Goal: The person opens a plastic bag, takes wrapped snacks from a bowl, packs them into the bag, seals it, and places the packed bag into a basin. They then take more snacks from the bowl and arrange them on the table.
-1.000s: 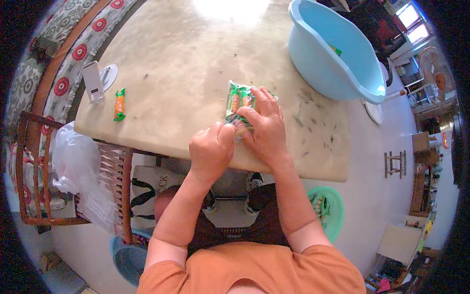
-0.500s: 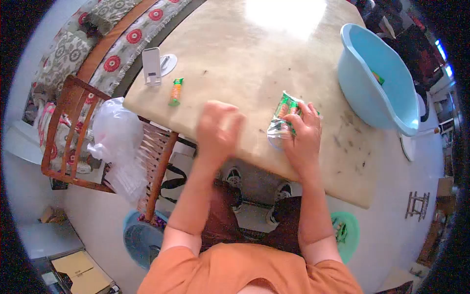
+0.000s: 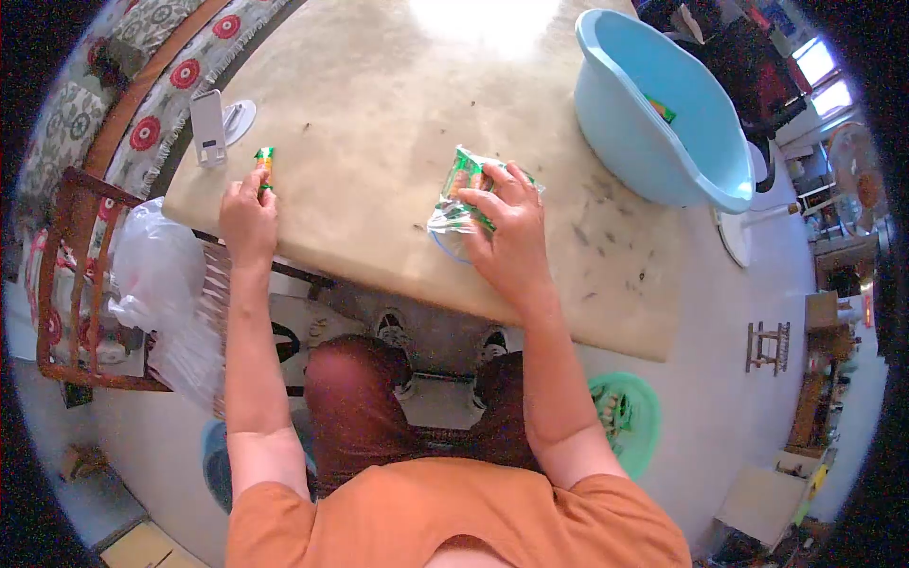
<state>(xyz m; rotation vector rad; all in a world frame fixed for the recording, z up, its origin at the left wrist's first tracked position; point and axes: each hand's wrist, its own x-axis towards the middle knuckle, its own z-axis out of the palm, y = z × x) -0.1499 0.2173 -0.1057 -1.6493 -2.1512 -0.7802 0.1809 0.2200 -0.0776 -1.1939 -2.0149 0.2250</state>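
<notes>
My left hand (image 3: 249, 222) is at the table's left side, its fingers closed on a small green-and-orange packet (image 3: 265, 157) that lies near the edge. Part of that packet is hidden under the fingertips. Nearer the table's middle, my right hand (image 3: 511, 232) grips a clear plastic bag (image 3: 451, 218) against the tabletop. Similar green-and-orange packets (image 3: 464, 177) show through the bag, partly covered by my fingers.
A large light-blue basin (image 3: 625, 123) stands on the table (image 3: 369, 170) at the right, with a green packet (image 3: 663, 111) inside. A white phone stand (image 3: 208, 128) is at the left. Below are a chair (image 3: 80, 275) with plastic bags (image 3: 156, 265) and a green basin (image 3: 649, 431).
My left hand has moved left and reached the lone packet, closing on it. My right hand still holds the bag. The whole view has shifted, so things appear further left.
</notes>
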